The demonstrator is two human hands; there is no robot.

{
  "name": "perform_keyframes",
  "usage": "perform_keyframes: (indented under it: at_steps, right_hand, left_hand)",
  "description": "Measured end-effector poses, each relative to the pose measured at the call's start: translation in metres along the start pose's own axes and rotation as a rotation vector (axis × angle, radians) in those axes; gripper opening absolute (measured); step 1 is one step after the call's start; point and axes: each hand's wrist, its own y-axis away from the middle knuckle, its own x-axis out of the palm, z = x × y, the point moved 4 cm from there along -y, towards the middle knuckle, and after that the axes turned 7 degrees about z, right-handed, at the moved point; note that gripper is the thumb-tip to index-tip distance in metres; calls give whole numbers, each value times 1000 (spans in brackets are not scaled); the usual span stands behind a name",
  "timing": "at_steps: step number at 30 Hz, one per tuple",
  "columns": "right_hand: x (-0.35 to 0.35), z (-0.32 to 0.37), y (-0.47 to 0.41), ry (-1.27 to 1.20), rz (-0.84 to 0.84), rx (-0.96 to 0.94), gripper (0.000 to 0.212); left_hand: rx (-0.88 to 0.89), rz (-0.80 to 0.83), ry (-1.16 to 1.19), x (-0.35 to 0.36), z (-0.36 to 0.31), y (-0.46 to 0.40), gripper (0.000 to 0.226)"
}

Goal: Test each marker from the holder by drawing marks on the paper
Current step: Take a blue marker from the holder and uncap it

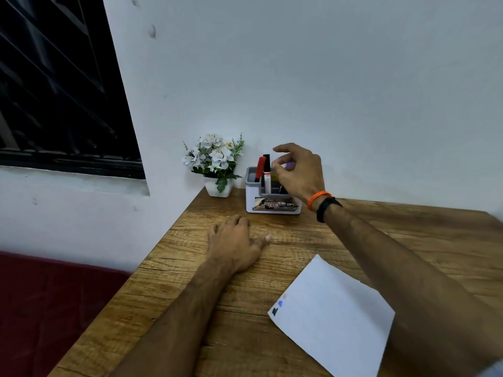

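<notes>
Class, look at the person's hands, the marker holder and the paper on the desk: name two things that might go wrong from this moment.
1. The right hand pinches a marker above the holder; lifting it might knock the red marker and the black one beside it, or tip the unsteadied holder.
2. The paper lies loose, untouched by the left hand, so it may slide while marking.

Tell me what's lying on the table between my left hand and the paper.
Nothing: the head view shows only bare wooden table between the left hand and the paper.
</notes>
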Motion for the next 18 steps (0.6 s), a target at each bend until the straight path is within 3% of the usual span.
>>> perform_keyframes:
  at_steps: [8,18]
  right_hand:
    - [-38,-41,23,80,-9,154,15]
    - [-33,-62,25,110,-52,291,23]
  left_hand:
    - [38,-42,-21,3,-15,-8,72]
    - [147,-11,-17,18,-29,-17,66]
